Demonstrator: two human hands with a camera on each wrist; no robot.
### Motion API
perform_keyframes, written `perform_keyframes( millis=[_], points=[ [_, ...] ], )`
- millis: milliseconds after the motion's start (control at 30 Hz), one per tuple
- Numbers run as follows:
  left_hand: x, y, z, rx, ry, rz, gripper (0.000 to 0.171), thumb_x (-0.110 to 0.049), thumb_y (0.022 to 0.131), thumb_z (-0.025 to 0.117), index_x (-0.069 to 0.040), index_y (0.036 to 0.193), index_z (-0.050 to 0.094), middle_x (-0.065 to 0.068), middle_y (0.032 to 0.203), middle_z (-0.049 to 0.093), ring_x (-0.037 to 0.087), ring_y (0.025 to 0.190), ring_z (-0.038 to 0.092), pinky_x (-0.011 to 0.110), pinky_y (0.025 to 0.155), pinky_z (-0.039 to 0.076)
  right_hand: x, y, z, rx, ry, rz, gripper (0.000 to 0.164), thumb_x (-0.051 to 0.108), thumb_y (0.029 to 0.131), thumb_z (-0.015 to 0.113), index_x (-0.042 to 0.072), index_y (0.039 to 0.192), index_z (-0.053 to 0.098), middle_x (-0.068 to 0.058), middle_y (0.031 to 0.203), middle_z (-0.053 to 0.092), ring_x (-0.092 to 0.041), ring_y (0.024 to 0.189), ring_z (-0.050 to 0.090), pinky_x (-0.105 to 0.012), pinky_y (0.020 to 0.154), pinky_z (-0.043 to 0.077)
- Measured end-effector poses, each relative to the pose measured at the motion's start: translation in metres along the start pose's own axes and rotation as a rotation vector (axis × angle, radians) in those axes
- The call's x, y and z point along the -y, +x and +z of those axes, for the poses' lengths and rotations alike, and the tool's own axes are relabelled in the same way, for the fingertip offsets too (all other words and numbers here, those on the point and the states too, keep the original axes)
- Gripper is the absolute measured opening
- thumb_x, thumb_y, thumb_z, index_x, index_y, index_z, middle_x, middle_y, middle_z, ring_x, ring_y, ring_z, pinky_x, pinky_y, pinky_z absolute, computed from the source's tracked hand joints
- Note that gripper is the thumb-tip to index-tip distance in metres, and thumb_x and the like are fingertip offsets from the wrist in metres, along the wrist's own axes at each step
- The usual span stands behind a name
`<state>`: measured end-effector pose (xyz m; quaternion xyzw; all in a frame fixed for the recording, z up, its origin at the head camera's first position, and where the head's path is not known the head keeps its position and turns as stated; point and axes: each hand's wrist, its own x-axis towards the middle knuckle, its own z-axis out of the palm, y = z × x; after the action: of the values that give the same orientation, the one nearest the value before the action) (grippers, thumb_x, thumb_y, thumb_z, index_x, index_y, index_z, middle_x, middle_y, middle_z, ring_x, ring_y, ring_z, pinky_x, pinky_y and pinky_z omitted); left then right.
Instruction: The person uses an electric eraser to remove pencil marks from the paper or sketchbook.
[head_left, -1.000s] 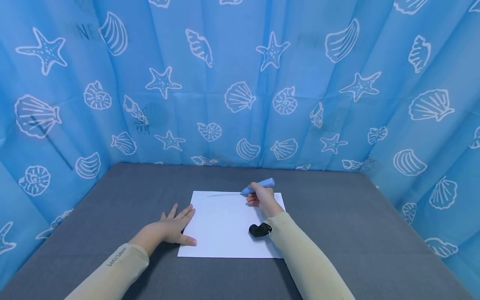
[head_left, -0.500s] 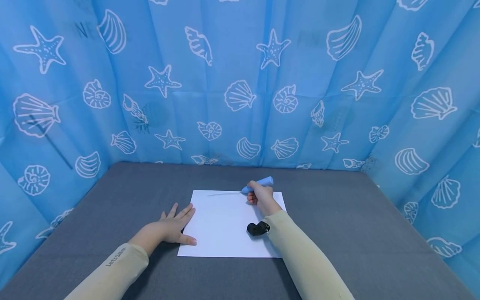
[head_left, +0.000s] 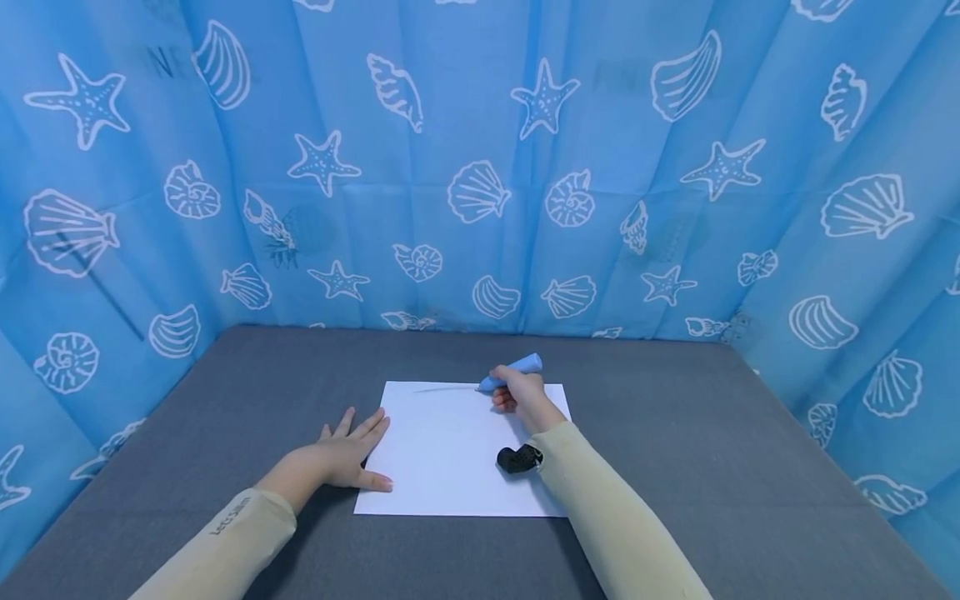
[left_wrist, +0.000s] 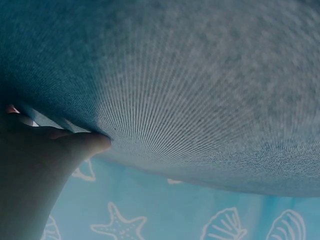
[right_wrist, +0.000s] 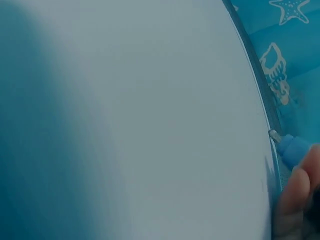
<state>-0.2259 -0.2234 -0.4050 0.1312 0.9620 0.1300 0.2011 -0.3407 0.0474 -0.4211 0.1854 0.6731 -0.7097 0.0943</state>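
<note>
Since one faint line (head_left: 444, 389) shows near the paper's (head_left: 442, 454) far edge and the visible rest is unmarked, work looks barely begun. Right hand (head_left: 529, 398) fingers grip the blue marker (head_left: 522, 364), tip at that line's end; left hand (head_left: 345, 457) fingers spread over the paper's left edge and worktop (head_left: 690, 442); no containers seen.

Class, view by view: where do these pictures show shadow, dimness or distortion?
Head: brightest, with a dark shadow beside the cream fabric left sleeve; left wrist: dim, grey woven cloth darkening at upper left; right wrist: dim, blue-tinged shadow on the white rectangular paper, whose edge looks curved.
</note>
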Motion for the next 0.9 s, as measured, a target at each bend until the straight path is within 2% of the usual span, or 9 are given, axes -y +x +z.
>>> perform_keyframes(
  millis=[233, 367, 467, 600, 900],
  points=[
    [0.002, -0.001, 0.000, -0.002, 0.008, 0.009, 0.109, -0.064, 0.077, 0.070, -0.004, 0.154, 0.021, 0.014, 0.162, 0.010, 0.052, 0.141, -0.004, 0.073, 0.105, 0.003, 0.001, -0.002, 0.000, 0.012, 0.005, 0.000, 0.017, 0.014, 0.085, 0.064, -0.001, 0.082, 0.057, -0.004, 0.059, 0.054, -0.009, 0.045, 0.052, -0.021, 0.046, 0.047],
    [0.001, -0.001, 0.000, 0.000, 0.009, 0.011, 0.109, -0.064, 0.077, 0.069, -0.005, 0.154, 0.021, 0.013, 0.162, 0.009, 0.052, 0.142, -0.004, 0.073, 0.105, 0.003, 0.003, -0.002, -0.001, -0.001, 0.069, 0.024, 0.020, 0.017, 0.088, 0.064, -0.002, 0.089, 0.056, -0.006, 0.062, 0.055, -0.011, 0.047, 0.055, -0.023, 0.047, 0.050],
    [0.000, -0.001, 0.000, -0.001, 0.009, 0.010, 0.108, -0.064, 0.077, 0.069, -0.005, 0.154, 0.021, 0.013, 0.162, 0.010, 0.052, 0.142, -0.004, 0.072, 0.105, 0.003, 0.006, -0.004, -0.003, 0.024, 0.118, 0.046, 0.021, 0.017, 0.089, 0.063, -0.003, 0.093, 0.058, -0.007, 0.066, 0.058, -0.013, 0.051, 0.060, -0.024, 0.050, 0.052],
    [-0.001, -0.001, -0.001, 0.001, 0.014, 0.013, 0.108, -0.064, 0.077, 0.069, -0.005, 0.154, 0.021, 0.013, 0.162, 0.009, 0.052, 0.142, -0.004, 0.072, 0.105, 0.003, 0.007, -0.007, -0.002, 0.059, 0.117, 0.034, 0.019, 0.015, 0.089, 0.061, -0.004, 0.093, 0.061, -0.009, 0.068, 0.062, -0.013, 0.054, 0.063, -0.024, 0.052, 0.053],
    [-0.003, -0.002, -0.003, 0.012, 0.009, 0.010, 0.107, -0.062, 0.078, 0.069, -0.005, 0.154, 0.021, 0.013, 0.162, 0.009, 0.051, 0.142, -0.004, 0.072, 0.106, 0.003, 0.003, -0.010, 0.007, -0.052, 0.134, 0.025, 0.013, 0.010, 0.081, 0.060, -0.002, 0.084, 0.057, -0.005, 0.059, 0.055, -0.010, 0.045, 0.053, -0.022, 0.045, 0.047]
  ],
)
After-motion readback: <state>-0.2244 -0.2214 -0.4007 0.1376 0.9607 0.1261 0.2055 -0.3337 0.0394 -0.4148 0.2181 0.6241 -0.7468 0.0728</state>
